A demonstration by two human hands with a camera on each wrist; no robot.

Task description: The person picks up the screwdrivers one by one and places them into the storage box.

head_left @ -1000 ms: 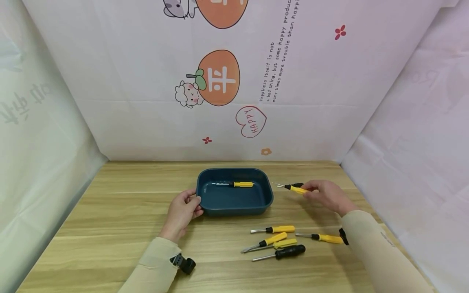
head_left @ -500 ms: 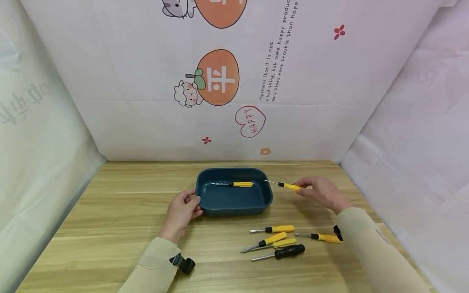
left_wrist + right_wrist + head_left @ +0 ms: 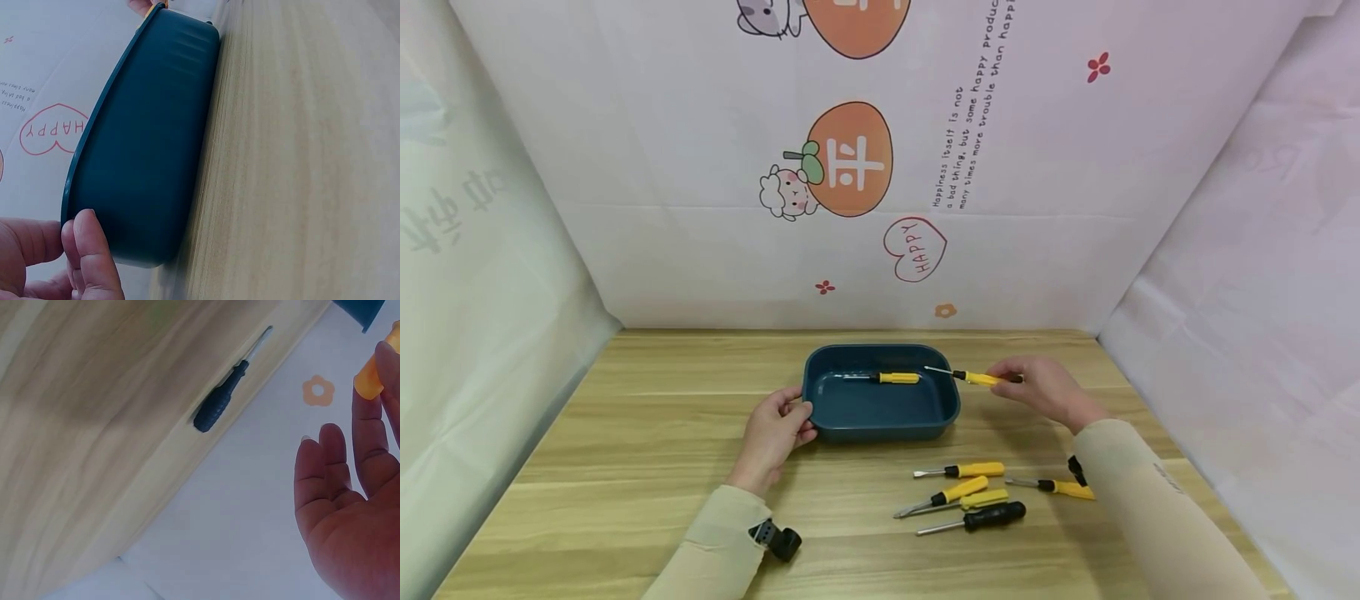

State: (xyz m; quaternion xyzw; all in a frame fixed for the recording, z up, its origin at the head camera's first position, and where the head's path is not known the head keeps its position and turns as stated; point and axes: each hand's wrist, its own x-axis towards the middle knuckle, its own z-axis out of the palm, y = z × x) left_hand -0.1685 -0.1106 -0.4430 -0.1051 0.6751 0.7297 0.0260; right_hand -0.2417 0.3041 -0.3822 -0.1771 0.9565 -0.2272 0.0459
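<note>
Head view: a screwdriver (image 3: 979, 379) with a yellow handle and thin metal shank is pinched between thumb and fingers of the right hand (image 3: 1037, 390), its tip over the right end of a smooth, round-cornered dark teal bin (image 3: 868, 412). The left hand (image 3: 777, 429) clasps the opposite end, thumb and curled fingers pinching the rim. Inside lies a second yellow-handled screwdriver (image 3: 898, 378). On the near side, four yellow-handled screwdrivers (image 3: 988, 469) and a black-handled one (image 3: 996, 515) rest on streaked wood-grain tabletop (image 3: 662, 433).

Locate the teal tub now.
In the head view, the teal tub stands centrally near the back of the table, between the left hand gripping it and the right hand.
</note>
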